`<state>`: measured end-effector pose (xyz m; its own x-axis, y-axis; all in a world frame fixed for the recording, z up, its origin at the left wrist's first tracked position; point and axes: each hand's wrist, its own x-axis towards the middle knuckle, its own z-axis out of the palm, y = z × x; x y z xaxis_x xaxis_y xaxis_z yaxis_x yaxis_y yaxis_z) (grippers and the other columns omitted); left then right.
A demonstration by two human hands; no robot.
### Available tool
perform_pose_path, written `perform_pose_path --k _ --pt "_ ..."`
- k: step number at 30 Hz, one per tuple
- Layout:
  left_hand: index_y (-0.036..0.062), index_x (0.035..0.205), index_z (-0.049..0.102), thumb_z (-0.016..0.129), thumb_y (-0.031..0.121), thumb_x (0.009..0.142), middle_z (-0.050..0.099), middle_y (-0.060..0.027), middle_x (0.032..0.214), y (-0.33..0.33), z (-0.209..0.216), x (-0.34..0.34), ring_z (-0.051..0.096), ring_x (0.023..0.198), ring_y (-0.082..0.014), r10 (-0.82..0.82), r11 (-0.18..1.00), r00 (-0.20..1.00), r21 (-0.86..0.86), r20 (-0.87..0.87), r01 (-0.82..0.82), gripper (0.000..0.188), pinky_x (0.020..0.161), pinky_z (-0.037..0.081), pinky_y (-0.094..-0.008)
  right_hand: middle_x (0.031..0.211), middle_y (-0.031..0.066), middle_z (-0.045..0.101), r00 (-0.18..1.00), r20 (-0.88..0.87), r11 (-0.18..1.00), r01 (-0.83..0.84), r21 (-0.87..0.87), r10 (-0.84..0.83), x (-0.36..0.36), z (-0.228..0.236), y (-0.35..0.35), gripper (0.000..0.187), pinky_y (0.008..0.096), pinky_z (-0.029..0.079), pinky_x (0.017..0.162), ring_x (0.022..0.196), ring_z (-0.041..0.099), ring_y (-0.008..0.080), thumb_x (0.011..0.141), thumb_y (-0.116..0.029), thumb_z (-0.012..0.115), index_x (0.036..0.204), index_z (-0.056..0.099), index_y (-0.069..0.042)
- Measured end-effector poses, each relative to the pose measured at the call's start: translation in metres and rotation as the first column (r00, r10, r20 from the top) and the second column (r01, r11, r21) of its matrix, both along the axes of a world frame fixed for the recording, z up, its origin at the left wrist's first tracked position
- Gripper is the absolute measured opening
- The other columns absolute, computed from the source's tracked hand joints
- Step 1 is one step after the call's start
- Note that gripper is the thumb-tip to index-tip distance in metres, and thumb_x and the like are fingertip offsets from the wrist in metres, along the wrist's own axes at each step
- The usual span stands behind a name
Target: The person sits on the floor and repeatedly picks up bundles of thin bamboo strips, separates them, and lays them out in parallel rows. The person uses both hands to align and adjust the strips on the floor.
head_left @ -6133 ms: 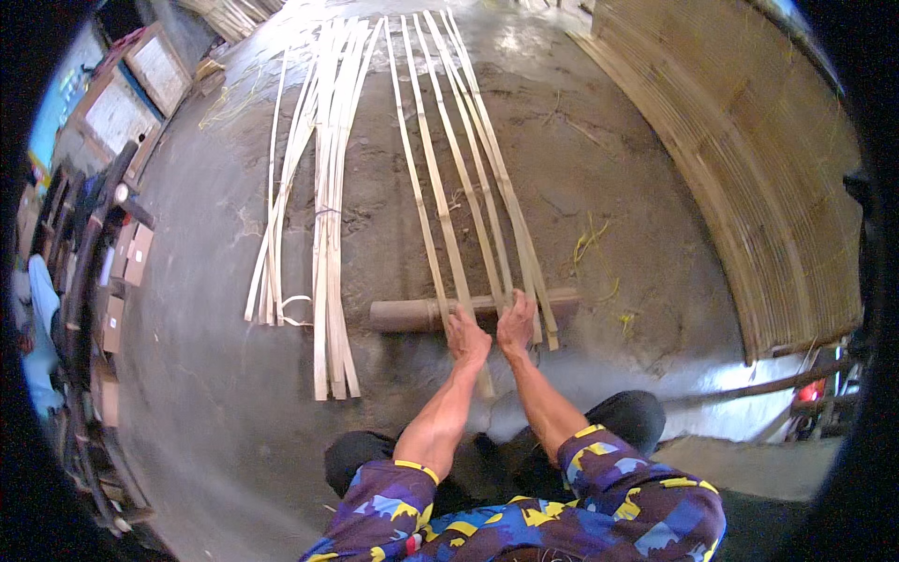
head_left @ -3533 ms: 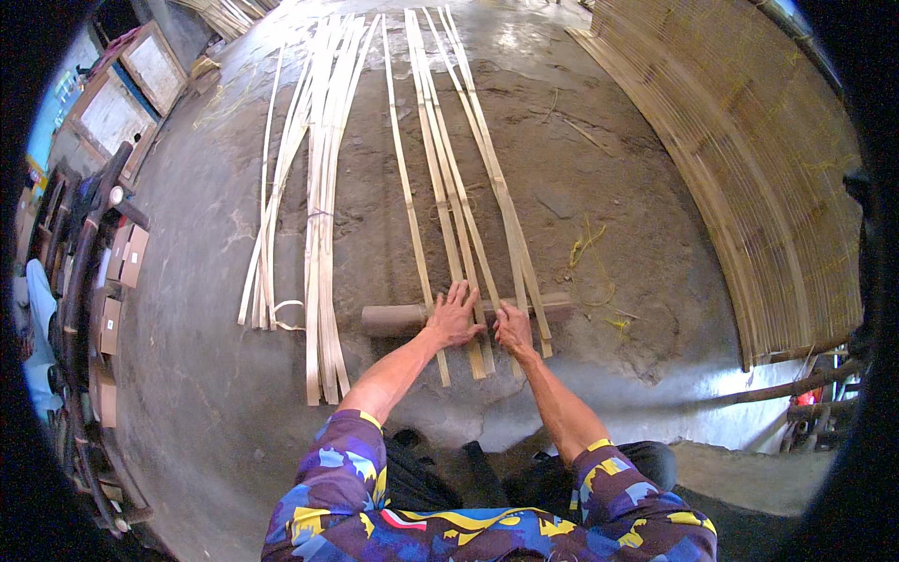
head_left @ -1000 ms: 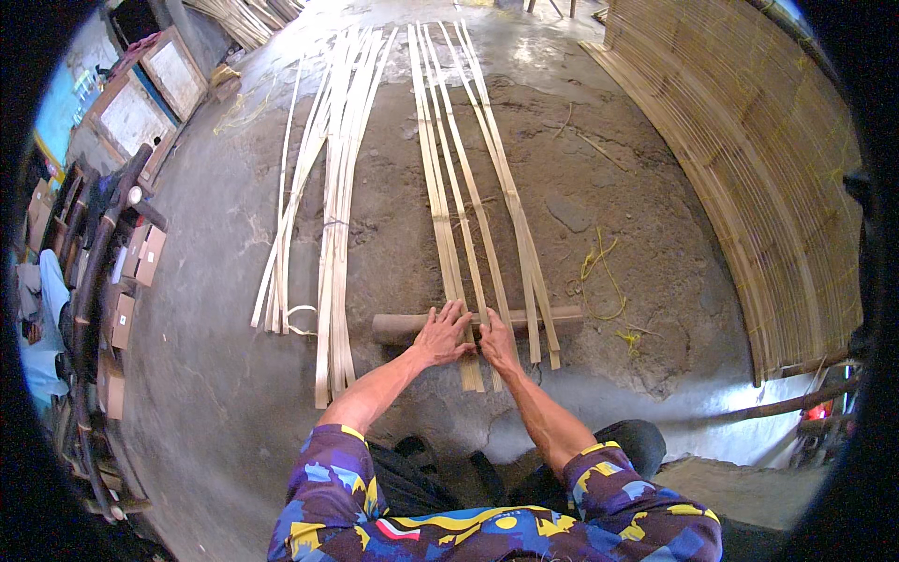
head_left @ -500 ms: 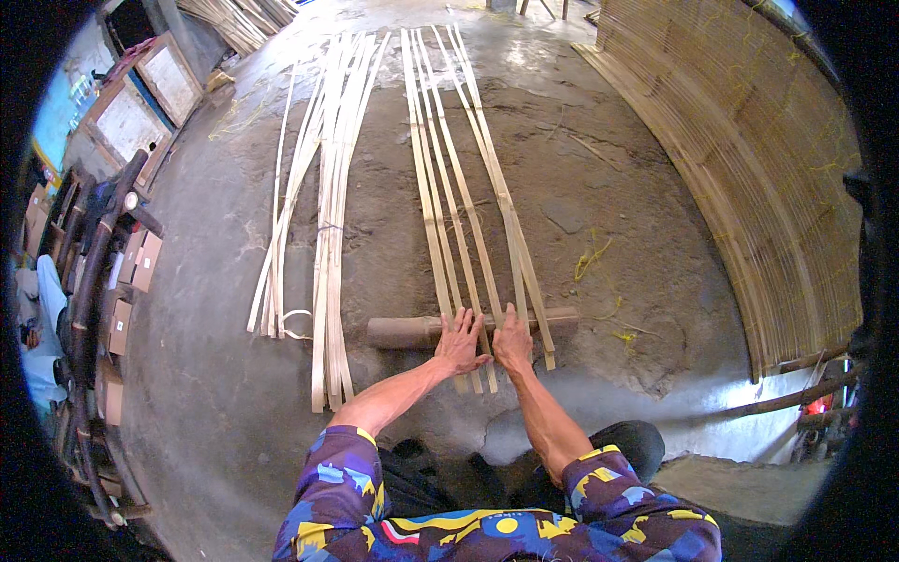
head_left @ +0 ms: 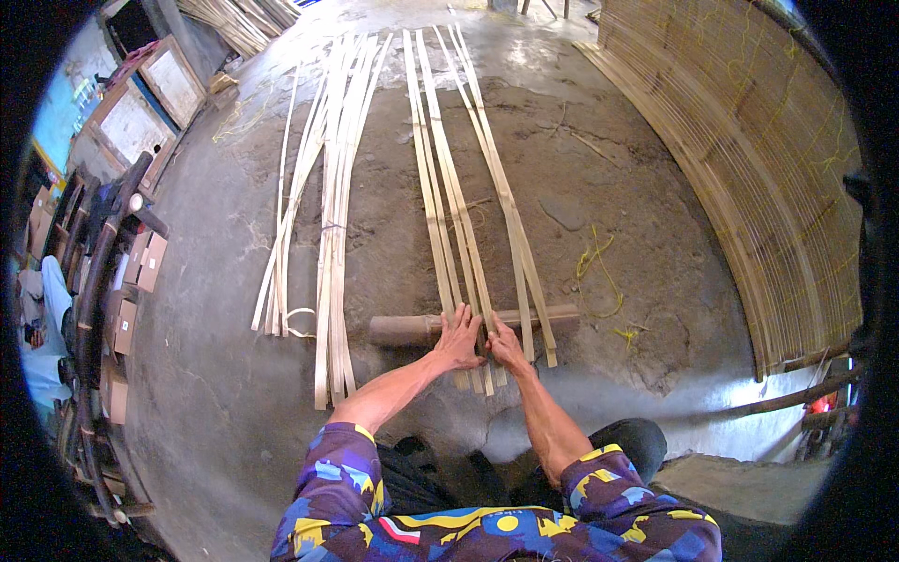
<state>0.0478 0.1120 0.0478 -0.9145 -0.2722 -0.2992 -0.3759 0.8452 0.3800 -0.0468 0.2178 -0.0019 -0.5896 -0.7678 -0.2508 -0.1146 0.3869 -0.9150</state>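
Several long, pale bamboo strips (head_left: 456, 201) run away from me, their near ends lying across a thick brown bamboo pole (head_left: 398, 331). My left hand (head_left: 457, 339) rests on these strips with its fingers spread, just over the pole. Beside it, my right hand (head_left: 507, 345) is closed, its fingers curled at the right-hand strip of the group; the thumb and grip are partly hidden. Two more strips (head_left: 507, 211) lie apart on the right, crossing the pole untouched by either hand.
Left of the pole lies a larger bundle of strips (head_left: 332, 253), tied partway along. A slatted bamboo screen (head_left: 740, 178) leans along the right side. Yellow cord (head_left: 599, 267) lies on the concrete floor. Cardboard boxes (head_left: 148, 262) and a dark bamboo frame (head_left: 89, 309) line the left.
My right hand has shifted slightly left and curled more. The strips under my hands now lie closer together, and the gap to the right-hand pair is wider. My left hand has barely moved.
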Motion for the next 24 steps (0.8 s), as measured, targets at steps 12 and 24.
perform_pose_path --k 12,24 --pt "0.012 0.134 0.013 0.052 0.047 0.072 0.003 -0.0223 0.138 0.008 -0.014 -0.014 -0.001 0.128 -0.0361 0.042 0.995 0.998 -0.086 -0.047 -0.046 0.081 0.099 0.001 -0.0563 0.088 0.0217 0.05 0.625 -0.752 0.897 0.43 0.107 -0.209 -0.027 0.035 0.014 0.03 0.0464 0.042 0.072 0.084 0.05 0.0393 0.07 -0.01 0.051 0.099 0.052 -0.003" --pt "0.008 0.134 0.013 0.063 0.064 0.051 0.001 -0.0265 0.136 0.017 0.004 -0.013 -0.004 0.128 -0.0368 -0.006 0.996 0.999 -0.089 0.035 0.01 0.112 0.097 -0.001 -0.058 0.098 0.0179 0.047 0.699 -0.715 0.778 0.468 0.418 -0.036 -0.02 0.034 0.015 0.045 0.0435 0.042 0.076 0.093 0.048 0.0344 0.064 -0.007 0.056 0.106 0.041 -0.005"
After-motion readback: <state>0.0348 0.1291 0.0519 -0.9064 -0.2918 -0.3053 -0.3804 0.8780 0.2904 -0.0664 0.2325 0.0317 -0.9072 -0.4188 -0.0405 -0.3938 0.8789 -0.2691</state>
